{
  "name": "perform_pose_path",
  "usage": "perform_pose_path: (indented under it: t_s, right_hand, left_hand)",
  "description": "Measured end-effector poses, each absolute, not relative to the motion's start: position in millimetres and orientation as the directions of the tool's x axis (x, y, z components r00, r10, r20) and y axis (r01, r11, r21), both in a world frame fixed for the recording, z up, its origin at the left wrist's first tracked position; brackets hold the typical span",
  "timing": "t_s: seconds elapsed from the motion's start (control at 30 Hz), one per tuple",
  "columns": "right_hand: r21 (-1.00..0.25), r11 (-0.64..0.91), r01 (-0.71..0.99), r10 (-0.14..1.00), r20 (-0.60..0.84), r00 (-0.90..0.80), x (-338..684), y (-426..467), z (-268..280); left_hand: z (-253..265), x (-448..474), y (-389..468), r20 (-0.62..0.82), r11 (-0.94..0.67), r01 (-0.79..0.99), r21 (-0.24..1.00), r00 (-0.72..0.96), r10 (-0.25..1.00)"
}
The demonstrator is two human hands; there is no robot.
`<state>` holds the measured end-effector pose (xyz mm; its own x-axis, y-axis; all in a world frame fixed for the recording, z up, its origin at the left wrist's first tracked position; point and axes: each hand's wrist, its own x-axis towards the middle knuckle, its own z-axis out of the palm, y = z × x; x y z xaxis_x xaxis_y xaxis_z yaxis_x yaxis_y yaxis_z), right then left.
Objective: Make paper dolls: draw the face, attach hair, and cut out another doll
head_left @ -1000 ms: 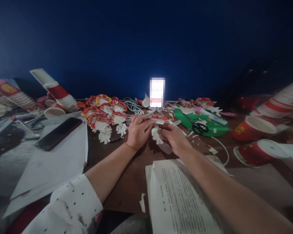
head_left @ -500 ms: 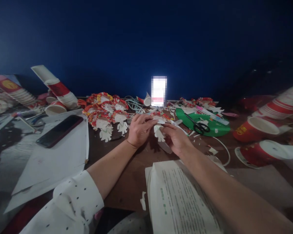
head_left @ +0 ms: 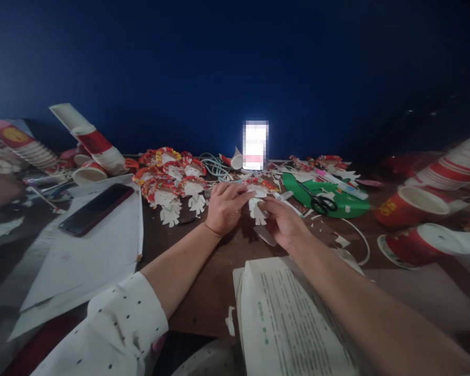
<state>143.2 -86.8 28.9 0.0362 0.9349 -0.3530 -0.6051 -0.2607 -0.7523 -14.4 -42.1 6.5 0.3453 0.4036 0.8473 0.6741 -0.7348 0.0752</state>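
Between my hands is a white paper cutout figure (head_left: 257, 210) with a red and yellow decorated top and a fringed lower edge. My left hand (head_left: 226, 206) grips it near the top with fingers bent. My right hand (head_left: 284, 222) pinches its right side between thumb and fingers. The fingertips partly cover the figure. To the left lies a cluster of similar paper figures (head_left: 168, 206) with red and yellow rims. Black-handled scissors (head_left: 324, 204) rest on a green sheet (head_left: 350, 210) to the right.
A lit, blurred-out screen (head_left: 255, 146) stands at the back. Paper cup stacks (head_left: 97, 143) lean at the left, and red cups (head_left: 411, 206) lie at the right. A dark phone (head_left: 96, 210) rests on white sheets (head_left: 82, 266). An open book (head_left: 290, 318) lies in front.
The paper figure's lower part has turned slightly, while both my hands stay nearly in place. A blurred hand or arm of another person has come in at the far left edge.
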Motion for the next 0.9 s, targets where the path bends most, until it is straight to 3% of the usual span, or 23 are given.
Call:
perform_pose_path:
  t_s: [0.43,0.63,0.8,0.9]
  right_hand:
    - [-0.745,-0.258,-0.615,0.937,-0.347,0.027,145,-86,28]
    - [-0.736,-0.283,-0.615,0.947,-0.317,-0.056,144,-86,27]
    - [-0.78,-0.254,-0.572,0.943,-0.332,0.034,143,-84,21]
    - [-0.852,-0.2,-0.485,0.95,-0.29,0.118,146,-81,18]
  left_hand:
    - [6,-14,-42,0.866,-0.723,0.69,-0.041,0.385,0.318]
    - [7,-12,-42,0.866,-0.701,0.709,-0.075,0.395,0.306]
    - [6,-9,-46,0.853,-0.705,0.705,-0.075,0.411,0.321]
    - [7,-6,-49,0.831,-0.696,0.718,0.009,0.382,0.404]
